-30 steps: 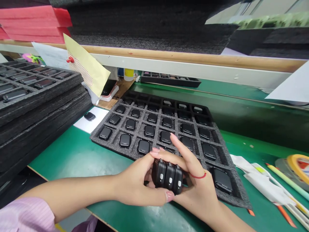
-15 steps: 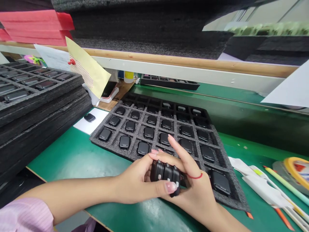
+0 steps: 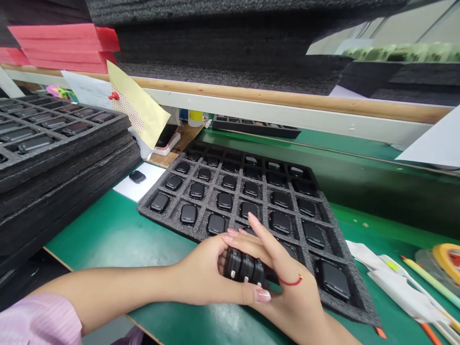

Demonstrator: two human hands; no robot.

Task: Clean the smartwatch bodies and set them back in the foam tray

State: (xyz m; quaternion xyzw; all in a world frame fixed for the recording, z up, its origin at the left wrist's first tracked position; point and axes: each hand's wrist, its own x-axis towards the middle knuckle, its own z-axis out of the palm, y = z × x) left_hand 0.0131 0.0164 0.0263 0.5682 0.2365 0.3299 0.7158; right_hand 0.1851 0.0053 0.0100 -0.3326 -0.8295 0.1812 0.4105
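Three black smartwatch cases (image 3: 245, 268) stand side by side in a small stack between my two hands. My left hand (image 3: 201, 277) is closed around them from the left, with its thumb laid along the near side. From the right, my right hand (image 3: 296, 287) cups the same stack, its index finger stretched upward; a red string circles it near the thumb. Part of the stack is hidden by the fingers. Just beyond lies a black foam tray (image 3: 168, 223) whose compartments hold several more watch cases (image 3: 189, 214); my right hand covers some front compartments.
At left stands a tall stack of foam trays (image 3: 82, 177). A single watch case (image 3: 137, 177) lies on white paper (image 3: 138, 191). White tools (image 3: 398, 285), a pencil (image 3: 429, 275) and tape (image 3: 447, 258) are at right. A shelf edge (image 3: 258, 100) crosses above the green bench.
The held watch cases have turned slightly, and my left thumb has slid down and right along them. The whole view has shifted slightly down and right.
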